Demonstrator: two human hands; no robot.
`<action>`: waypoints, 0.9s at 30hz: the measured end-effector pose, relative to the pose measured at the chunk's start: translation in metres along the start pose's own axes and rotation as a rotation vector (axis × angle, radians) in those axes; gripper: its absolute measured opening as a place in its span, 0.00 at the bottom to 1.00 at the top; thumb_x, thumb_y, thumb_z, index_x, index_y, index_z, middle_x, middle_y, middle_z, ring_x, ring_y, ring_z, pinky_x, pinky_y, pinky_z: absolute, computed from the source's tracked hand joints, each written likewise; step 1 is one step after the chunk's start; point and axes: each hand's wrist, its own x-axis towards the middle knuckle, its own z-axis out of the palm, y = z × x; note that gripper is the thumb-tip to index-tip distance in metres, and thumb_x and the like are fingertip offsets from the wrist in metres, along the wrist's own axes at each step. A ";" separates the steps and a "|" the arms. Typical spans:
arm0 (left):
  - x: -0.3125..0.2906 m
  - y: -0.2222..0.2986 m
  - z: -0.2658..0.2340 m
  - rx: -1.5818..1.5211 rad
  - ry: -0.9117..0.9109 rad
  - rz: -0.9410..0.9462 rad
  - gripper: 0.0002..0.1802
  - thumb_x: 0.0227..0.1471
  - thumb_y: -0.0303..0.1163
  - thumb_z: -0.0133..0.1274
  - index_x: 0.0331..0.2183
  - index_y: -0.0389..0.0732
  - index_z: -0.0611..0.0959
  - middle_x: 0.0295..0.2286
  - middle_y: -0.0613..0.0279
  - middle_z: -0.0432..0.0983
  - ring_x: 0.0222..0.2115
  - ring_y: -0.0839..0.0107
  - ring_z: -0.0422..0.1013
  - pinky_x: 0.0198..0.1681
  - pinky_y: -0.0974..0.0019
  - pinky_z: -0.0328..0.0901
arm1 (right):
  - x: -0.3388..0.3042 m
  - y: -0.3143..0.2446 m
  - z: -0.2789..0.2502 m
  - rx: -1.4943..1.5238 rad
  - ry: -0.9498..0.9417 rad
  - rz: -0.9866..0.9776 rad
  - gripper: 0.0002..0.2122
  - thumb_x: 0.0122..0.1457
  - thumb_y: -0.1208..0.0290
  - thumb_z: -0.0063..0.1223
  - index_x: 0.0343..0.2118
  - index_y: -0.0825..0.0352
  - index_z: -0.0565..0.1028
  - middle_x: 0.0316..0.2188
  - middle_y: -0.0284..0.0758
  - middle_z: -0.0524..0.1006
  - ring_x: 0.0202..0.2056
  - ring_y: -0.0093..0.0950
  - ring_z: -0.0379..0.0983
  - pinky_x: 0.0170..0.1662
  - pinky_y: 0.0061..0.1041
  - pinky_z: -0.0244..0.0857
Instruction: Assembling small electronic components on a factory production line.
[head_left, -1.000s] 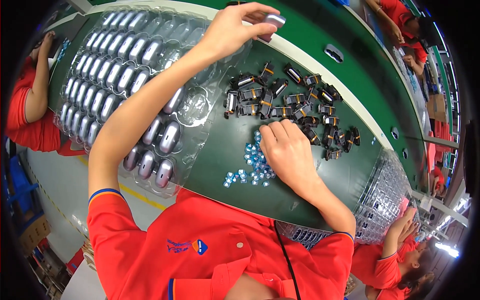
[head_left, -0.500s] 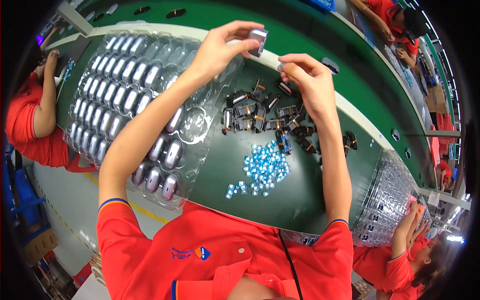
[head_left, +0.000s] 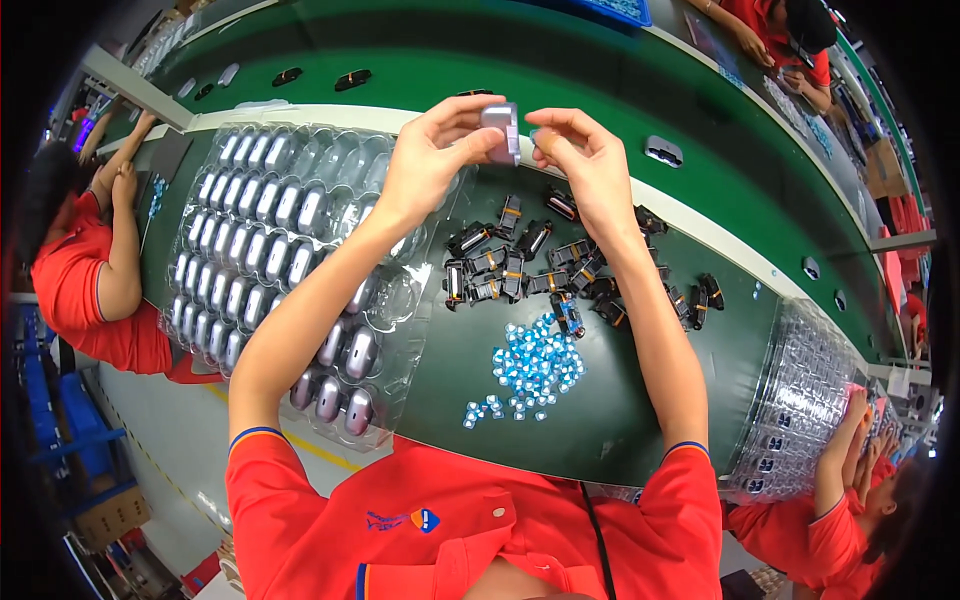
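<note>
My left hand [head_left: 435,155] grips a shiny silver-grey case shell [head_left: 497,124] over the far edge of the workbench, its opening turned toward the right. Close beside the shell, my right hand [head_left: 590,170] pinches something small and pale between thumb and forefinger; its kind is too small to make out. Below the hands lies a loose heap of black parts [head_left: 513,272] with orange-brown strips. Nearer to me are many small blue-and-white pieces [head_left: 535,370] in a pile. A clear plastic tray [head_left: 405,300] at the left carries rows of silver-grey cases [head_left: 268,198].
Beyond the bench's pale edge [head_left: 720,235] runs a green conveyor belt [head_left: 420,60] with a grey case [head_left: 663,151] and several black parts on it. Clear trays [head_left: 800,400] stand at the right. Co-workers in red shirts [head_left: 85,270] sit on both sides and across the belt.
My hands have come closer together, the right fingertips now right beside the shell's opening. The shell has turned more upright. The whole view has shifted, so the bench appears lower.
</note>
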 end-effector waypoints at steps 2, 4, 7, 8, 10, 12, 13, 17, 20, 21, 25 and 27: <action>0.001 0.002 -0.001 -0.053 -0.033 -0.093 0.21 0.56 0.31 0.57 0.50 0.33 0.76 0.39 0.54 0.77 0.40 0.70 0.75 0.43 0.66 0.73 | -0.001 -0.001 0.000 -0.012 -0.004 -0.020 0.08 0.57 0.77 0.54 0.38 0.74 0.77 0.31 0.34 0.78 0.32 0.22 0.76 0.40 0.19 0.70; 0.001 0.003 -0.002 -0.171 -0.089 -0.279 0.22 0.57 0.34 0.56 0.49 0.31 0.75 0.38 0.54 0.77 0.40 0.70 0.75 0.43 0.65 0.73 | -0.002 -0.002 0.000 -0.049 -0.020 -0.054 0.07 0.57 0.78 0.54 0.38 0.73 0.77 0.31 0.34 0.78 0.33 0.22 0.76 0.42 0.19 0.71; 0.000 0.006 -0.003 -0.182 -0.134 -0.346 0.23 0.57 0.36 0.56 0.48 0.30 0.76 0.38 0.54 0.77 0.39 0.70 0.76 0.42 0.66 0.73 | -0.004 -0.001 0.004 -0.173 0.027 -0.151 0.07 0.56 0.78 0.55 0.37 0.73 0.77 0.32 0.34 0.79 0.35 0.23 0.77 0.43 0.20 0.71; 0.000 0.006 -0.003 -0.187 -0.155 -0.380 0.23 0.57 0.38 0.56 0.48 0.30 0.77 0.38 0.54 0.77 0.38 0.70 0.76 0.41 0.66 0.74 | -0.005 -0.001 0.004 -0.236 0.049 -0.199 0.07 0.56 0.78 0.55 0.37 0.73 0.78 0.32 0.34 0.79 0.36 0.23 0.77 0.44 0.21 0.71; -0.001 0.006 -0.001 -0.188 -0.151 -0.385 0.23 0.57 0.38 0.56 0.48 0.30 0.76 0.37 0.56 0.77 0.37 0.72 0.76 0.40 0.67 0.74 | -0.006 -0.002 0.004 -0.299 0.056 -0.211 0.07 0.55 0.78 0.55 0.37 0.73 0.78 0.32 0.35 0.79 0.36 0.23 0.77 0.44 0.21 0.71; -0.002 0.006 0.001 -0.187 -0.144 -0.395 0.23 0.58 0.38 0.55 0.49 0.31 0.76 0.35 0.60 0.77 0.34 0.75 0.75 0.36 0.71 0.74 | -0.007 -0.003 0.004 -0.425 0.071 -0.238 0.08 0.55 0.78 0.56 0.37 0.73 0.78 0.33 0.35 0.80 0.37 0.22 0.77 0.45 0.22 0.72; -0.002 0.005 0.001 -0.188 -0.143 -0.396 0.23 0.58 0.38 0.55 0.49 0.31 0.76 0.35 0.60 0.77 0.34 0.75 0.75 0.36 0.71 0.74 | -0.007 -0.003 0.004 -0.425 0.070 -0.237 0.08 0.55 0.78 0.56 0.37 0.73 0.78 0.33 0.35 0.80 0.37 0.22 0.77 0.45 0.22 0.72; -0.001 0.005 -0.002 -0.131 -0.160 -0.376 0.22 0.56 0.39 0.57 0.45 0.30 0.79 0.38 0.55 0.77 0.38 0.70 0.76 0.40 0.67 0.74 | -0.007 -0.003 0.003 -0.451 0.065 -0.291 0.08 0.54 0.78 0.57 0.37 0.72 0.78 0.32 0.37 0.80 0.36 0.23 0.78 0.44 0.22 0.72; -0.002 0.009 0.001 -0.082 -0.154 -0.369 0.24 0.56 0.40 0.58 0.45 0.28 0.78 0.37 0.53 0.78 0.36 0.69 0.77 0.38 0.68 0.75 | -0.009 -0.006 0.001 -0.559 0.031 -0.276 0.08 0.55 0.78 0.56 0.38 0.72 0.78 0.32 0.38 0.80 0.34 0.25 0.79 0.43 0.23 0.73; -0.002 0.010 0.002 -0.083 -0.153 -0.368 0.24 0.56 0.40 0.58 0.45 0.28 0.78 0.37 0.53 0.78 0.36 0.69 0.77 0.38 0.68 0.75 | -0.009 -0.006 0.002 -0.559 0.029 -0.276 0.08 0.55 0.78 0.56 0.38 0.72 0.78 0.32 0.38 0.80 0.34 0.25 0.79 0.43 0.23 0.73; -0.001 0.013 0.003 -0.010 -0.156 -0.314 0.26 0.55 0.40 0.59 0.45 0.26 0.77 0.36 0.51 0.78 0.34 0.69 0.77 0.37 0.69 0.75 | -0.011 -0.005 0.009 -0.555 0.051 -0.282 0.07 0.56 0.79 0.55 0.37 0.71 0.77 0.31 0.38 0.80 0.34 0.28 0.80 0.43 0.24 0.73; -0.002 0.010 0.002 0.021 -0.173 -0.304 0.27 0.55 0.40 0.59 0.45 0.24 0.77 0.35 0.49 0.78 0.33 0.68 0.77 0.36 0.69 0.75 | -0.012 -0.002 0.010 -0.570 0.048 -0.278 0.06 0.56 0.79 0.53 0.37 0.72 0.76 0.31 0.39 0.80 0.34 0.29 0.80 0.42 0.25 0.73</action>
